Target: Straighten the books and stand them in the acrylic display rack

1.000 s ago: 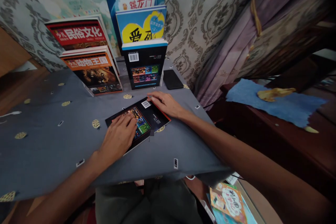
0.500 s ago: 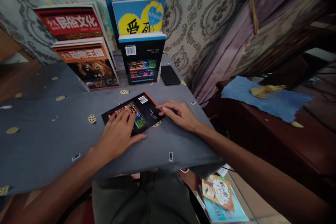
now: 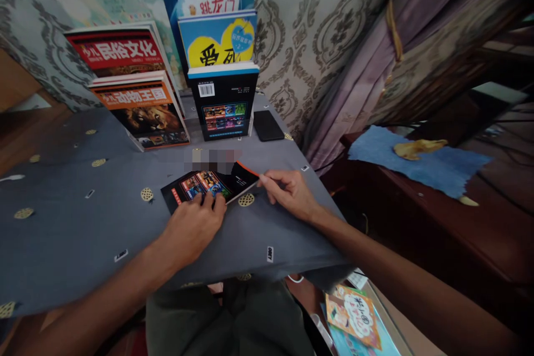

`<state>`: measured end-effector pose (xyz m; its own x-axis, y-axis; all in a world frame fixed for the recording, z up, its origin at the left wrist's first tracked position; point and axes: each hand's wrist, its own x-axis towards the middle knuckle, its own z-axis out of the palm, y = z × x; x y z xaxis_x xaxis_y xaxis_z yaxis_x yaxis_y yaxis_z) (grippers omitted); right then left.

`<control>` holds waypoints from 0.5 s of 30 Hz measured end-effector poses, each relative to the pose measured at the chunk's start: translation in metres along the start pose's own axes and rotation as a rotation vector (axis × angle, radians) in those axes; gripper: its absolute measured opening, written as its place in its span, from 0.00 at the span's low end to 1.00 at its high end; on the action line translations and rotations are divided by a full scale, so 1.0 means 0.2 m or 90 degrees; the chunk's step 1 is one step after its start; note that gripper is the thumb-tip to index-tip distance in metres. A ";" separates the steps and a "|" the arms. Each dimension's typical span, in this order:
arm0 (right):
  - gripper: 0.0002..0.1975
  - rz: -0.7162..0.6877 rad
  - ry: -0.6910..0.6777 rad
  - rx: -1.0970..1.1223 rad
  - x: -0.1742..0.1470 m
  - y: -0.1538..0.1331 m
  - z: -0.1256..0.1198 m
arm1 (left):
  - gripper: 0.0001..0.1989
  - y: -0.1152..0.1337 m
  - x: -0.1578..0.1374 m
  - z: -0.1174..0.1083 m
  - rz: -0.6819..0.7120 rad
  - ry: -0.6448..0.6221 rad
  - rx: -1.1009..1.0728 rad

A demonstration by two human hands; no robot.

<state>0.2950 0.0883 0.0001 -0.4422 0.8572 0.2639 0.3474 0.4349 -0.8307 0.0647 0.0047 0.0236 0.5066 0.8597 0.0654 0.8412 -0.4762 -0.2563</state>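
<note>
A thin black book with small colourful pictures and an orange edge lies on the cloth-covered table, its right end bent upward. My right hand pinches the book's right corner between thumb and fingers. My left hand rests on the near side of the cover, fingers stretched out and a little apart, its thumb out of sight. A pixelated patch hides part of the book's far edge.
Behind stand a black book, a lion-cover book, a red-cover book and taller picture books. A black phone lies beside them. Blue cloth covers part of a dark red surface at right. More books lie below the table.
My right hand has closed on the book's corner and lifted that end, so the cover bends. My left hand has slid back toward the near edge. The view has tilted up slightly.
</note>
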 end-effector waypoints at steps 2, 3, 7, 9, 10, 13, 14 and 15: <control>0.20 0.025 -0.010 0.027 -0.01 -0.02 0.01 | 0.12 -0.03 0.01 -0.04 -0.015 -0.015 -0.028; 0.21 0.033 -0.022 0.042 -0.01 -0.02 0.02 | 0.12 -0.04 0.02 -0.07 -0.028 -0.010 -0.045; 0.20 0.074 -0.092 0.185 0.05 -0.04 0.09 | 0.12 -0.09 0.06 -0.16 -0.097 0.044 -0.161; 0.21 0.108 -0.103 0.289 0.11 -0.05 0.12 | 0.13 -0.11 0.08 -0.21 -0.127 0.063 -0.272; 0.22 0.131 -0.100 0.337 0.14 -0.06 0.14 | 0.13 -0.13 0.09 -0.23 -0.140 0.073 -0.327; 0.23 0.200 -0.081 0.462 0.21 -0.07 0.18 | 0.15 -0.19 0.12 -0.25 -0.189 0.098 -0.474; 0.23 0.217 -0.079 0.495 0.23 -0.08 0.19 | 0.16 -0.22 0.13 -0.25 -0.206 0.102 -0.528; 0.23 0.229 -0.080 0.525 0.25 -0.09 0.21 | 0.17 -0.24 0.14 -0.24 -0.224 0.101 -0.590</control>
<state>0.2333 0.1121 0.0072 -0.5249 0.8459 -0.0943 -0.1986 -0.2294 -0.9529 0.0470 0.0431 0.0846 0.1630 0.9770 0.1377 0.7297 -0.2134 0.6496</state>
